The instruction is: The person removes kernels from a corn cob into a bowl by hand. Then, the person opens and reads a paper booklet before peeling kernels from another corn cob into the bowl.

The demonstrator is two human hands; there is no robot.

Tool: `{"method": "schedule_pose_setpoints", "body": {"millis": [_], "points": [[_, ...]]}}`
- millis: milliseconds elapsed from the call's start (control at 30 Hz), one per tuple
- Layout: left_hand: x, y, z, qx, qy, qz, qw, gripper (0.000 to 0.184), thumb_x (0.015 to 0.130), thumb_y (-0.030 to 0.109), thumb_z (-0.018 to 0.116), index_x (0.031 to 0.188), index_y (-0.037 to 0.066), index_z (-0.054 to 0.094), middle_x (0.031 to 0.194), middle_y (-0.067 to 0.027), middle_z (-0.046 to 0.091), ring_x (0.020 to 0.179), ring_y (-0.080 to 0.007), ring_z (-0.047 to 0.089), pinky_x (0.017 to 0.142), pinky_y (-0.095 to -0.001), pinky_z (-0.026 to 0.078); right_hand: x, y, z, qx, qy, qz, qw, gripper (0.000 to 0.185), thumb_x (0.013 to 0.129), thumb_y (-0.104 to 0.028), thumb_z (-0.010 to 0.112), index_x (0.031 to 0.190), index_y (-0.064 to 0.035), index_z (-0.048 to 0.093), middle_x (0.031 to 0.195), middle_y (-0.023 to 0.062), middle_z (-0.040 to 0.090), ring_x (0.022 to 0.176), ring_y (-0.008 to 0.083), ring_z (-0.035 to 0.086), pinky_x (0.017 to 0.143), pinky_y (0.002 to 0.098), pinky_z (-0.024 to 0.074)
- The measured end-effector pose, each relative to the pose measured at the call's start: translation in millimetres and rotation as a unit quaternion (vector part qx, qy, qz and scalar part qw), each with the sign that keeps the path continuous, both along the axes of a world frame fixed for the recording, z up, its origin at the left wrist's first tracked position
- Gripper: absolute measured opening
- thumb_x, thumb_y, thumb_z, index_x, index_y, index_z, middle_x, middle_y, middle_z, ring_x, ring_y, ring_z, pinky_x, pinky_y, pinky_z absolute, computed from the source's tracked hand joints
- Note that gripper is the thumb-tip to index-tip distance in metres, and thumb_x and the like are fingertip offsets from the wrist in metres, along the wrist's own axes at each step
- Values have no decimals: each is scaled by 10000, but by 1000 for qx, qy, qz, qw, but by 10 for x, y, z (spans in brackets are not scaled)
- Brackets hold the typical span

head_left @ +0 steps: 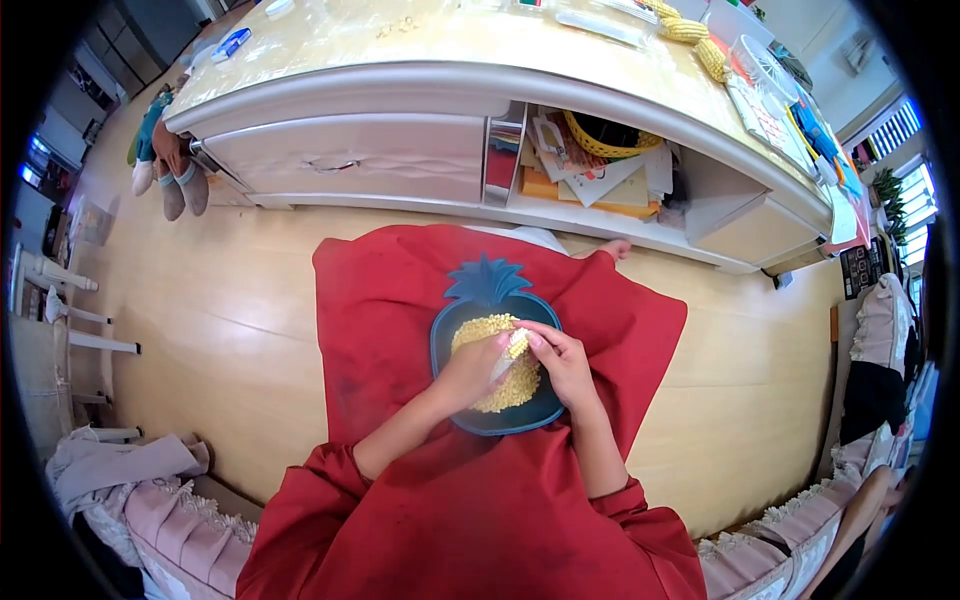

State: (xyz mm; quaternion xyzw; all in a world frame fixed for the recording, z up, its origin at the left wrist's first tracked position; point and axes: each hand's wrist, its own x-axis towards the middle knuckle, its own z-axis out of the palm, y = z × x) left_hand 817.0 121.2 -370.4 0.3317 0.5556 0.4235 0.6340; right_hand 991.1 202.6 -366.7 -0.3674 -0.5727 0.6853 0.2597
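A corn cob, partly stripped to its pale core, is held between my two hands. My left hand is closed around its lower end, and my right hand has its thumb and fingers pressed against the upper end. Below them, a dark blue pineapple-shaped bowl rests on the red apron over my lap. Loose yellow corn kernels fill much of it. Part of the cob is hidden by my fingers.
In front stands a low table with drawers and an open shelf. More corn cobs lie on its top at the right, by a clear plastic container. A yellow basket and papers sit on the shelf. Stuffed legs dangle at the left corner.
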Motion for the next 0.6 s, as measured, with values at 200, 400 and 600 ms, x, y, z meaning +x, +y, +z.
{"method": "schedule_pose_setpoints", "body": {"millis": [200, 400, 600], "points": [[-22, 9, -63, 0, -28, -9, 1000, 381, 1095, 337, 373, 1141, 24, 584, 741, -33, 581, 598, -127, 537, 560, -279, 439, 0, 8, -14, -9, 8, -2, 1000, 335, 1048, -218, 582, 1280, 5, 673, 1206, 74, 707, 1112, 123, 613, 1001, 279, 462], [6, 30, 110, 29, 69, -65, 995, 417, 1110, 332, 378, 1344, 8, 496, 773, -33, 556, 630, -122, 520, 582, -278, 432, 10, 0, 12, -9, 28, -5, 1000, 336, 1049, -210, 578, 1284, 14, 667, 1228, 83, 705, 1132, 131, 616, 1022, 283, 457], [19, 12, 83, 59, 106, -67, 990, 437, 1107, 329, 383, 1387, 6, 476, 759, -48, 543, 638, -148, 524, 601, -313, 449, 15, 2, -39, -1, 29, -5, 1000, 337, 1048, -201, 574, 1301, 3, 659, 1218, 72, 705, 1099, 121, 615, 992, 272, 461]]}}
